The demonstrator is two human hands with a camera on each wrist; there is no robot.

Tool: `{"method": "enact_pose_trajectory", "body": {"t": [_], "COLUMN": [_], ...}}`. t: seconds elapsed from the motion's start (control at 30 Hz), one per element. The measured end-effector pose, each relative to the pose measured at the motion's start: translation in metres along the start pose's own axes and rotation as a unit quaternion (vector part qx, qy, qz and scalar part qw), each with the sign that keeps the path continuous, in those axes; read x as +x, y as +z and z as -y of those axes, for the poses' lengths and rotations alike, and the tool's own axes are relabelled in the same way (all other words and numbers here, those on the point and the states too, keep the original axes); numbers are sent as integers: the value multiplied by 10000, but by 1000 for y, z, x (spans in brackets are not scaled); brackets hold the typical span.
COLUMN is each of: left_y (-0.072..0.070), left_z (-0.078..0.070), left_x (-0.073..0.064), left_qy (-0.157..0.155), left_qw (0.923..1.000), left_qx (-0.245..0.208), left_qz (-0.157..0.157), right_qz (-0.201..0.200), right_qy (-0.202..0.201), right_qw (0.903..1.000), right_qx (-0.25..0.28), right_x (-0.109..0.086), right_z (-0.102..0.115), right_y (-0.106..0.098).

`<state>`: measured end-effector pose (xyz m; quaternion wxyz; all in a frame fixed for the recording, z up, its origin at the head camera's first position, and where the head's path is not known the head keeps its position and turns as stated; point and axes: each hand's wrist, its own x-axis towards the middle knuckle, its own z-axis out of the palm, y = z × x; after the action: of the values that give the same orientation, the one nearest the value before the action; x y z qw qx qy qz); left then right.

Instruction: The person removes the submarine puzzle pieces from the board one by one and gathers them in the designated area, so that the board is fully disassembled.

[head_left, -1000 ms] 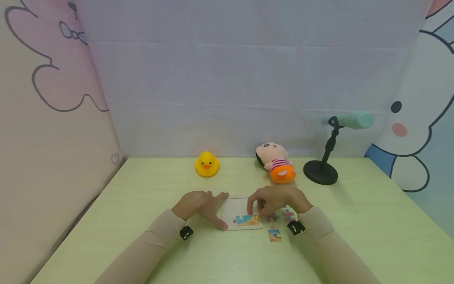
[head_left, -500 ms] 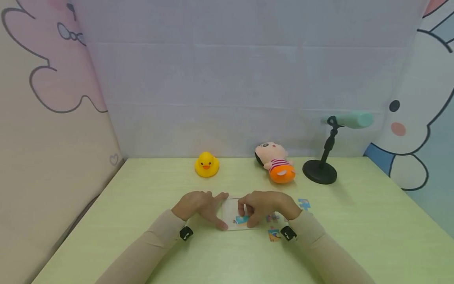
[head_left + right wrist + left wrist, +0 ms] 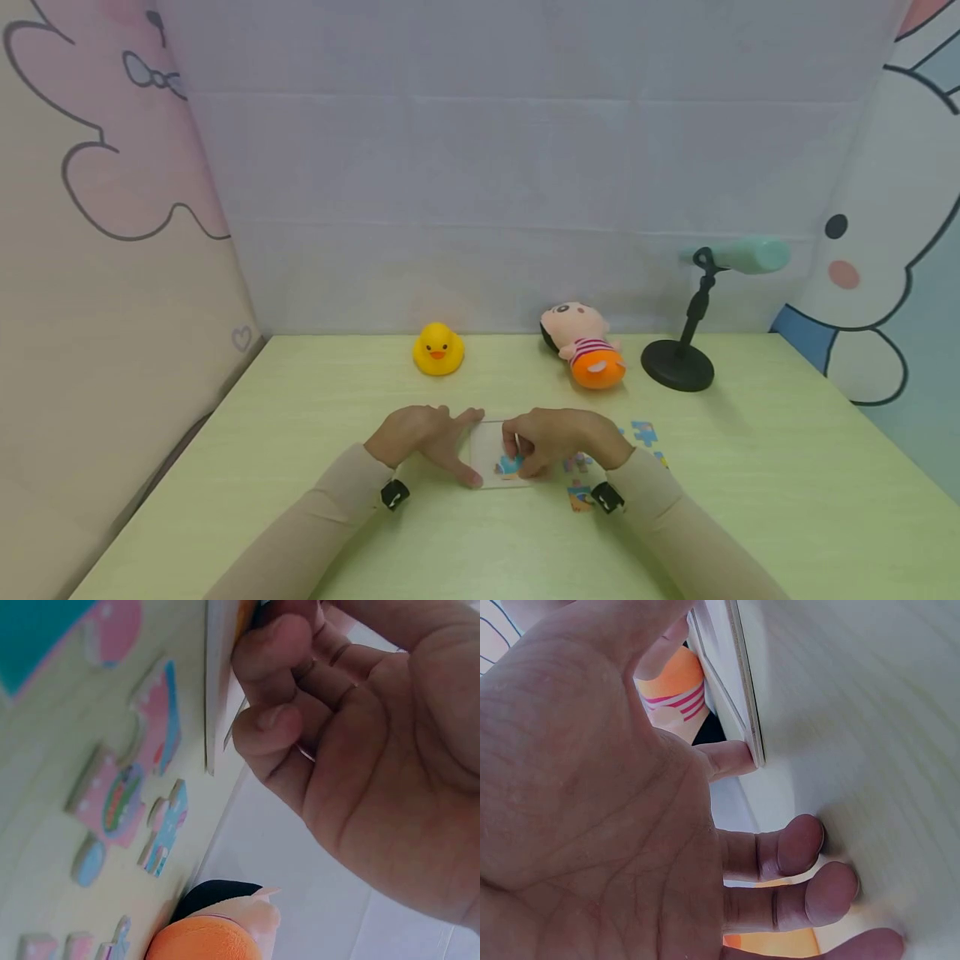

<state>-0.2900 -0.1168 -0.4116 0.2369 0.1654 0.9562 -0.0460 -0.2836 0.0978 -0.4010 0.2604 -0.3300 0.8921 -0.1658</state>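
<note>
In the head view a flat white puzzle board [image 3: 486, 442] lies on the table. Spread along its left edge is my left hand [image 3: 427, 436], index finger at the far corner and thumb at the near one. The left wrist view shows a fingertip against the corner of the board [image 3: 742, 682], other fingers extended. Over the board my right hand [image 3: 558, 437] has curled fingers, index and thumb pinching a puzzle piece [image 3: 508, 467] near the board's front edge. Part of that piece is hidden beneath the fingers. In the right wrist view, curled fingers [image 3: 274, 649] sit at the board's edge.
Loose puzzle pieces lie right of the board, including a blue one [image 3: 643, 432] and one near the front [image 3: 580, 497]. Behind stand a yellow rubber duck [image 3: 438, 350], a plush doll [image 3: 585, 346] and a black stand [image 3: 678, 365] bearing a mint-green cylinder [image 3: 761, 255].
My right hand has shifted left and slightly nearer over the board, uncovering loose pieces on the right. In the last half second it has barely moved. My left hand stays at the board's edge.
</note>
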Motion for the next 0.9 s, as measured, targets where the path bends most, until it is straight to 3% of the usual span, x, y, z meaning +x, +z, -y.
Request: {"method": "enact_pose_trajectory", "body": {"t": [0.47,0.9], "left_y": [1,0], "left_z": [-5,1], "left_x": [2,6], "left_qy": [92,108], "left_qw": [9999,9998], "left_qx": [-102,-88], "left_qz": [75,107], "right_qz": [187,-78], "right_qy": [-145,-274], "right_qw": [9997,9991], "right_qx": [-18,298], "right_x": [-7,-27], "right_z": [-5,-25], "right_y": [-9,-16]}}
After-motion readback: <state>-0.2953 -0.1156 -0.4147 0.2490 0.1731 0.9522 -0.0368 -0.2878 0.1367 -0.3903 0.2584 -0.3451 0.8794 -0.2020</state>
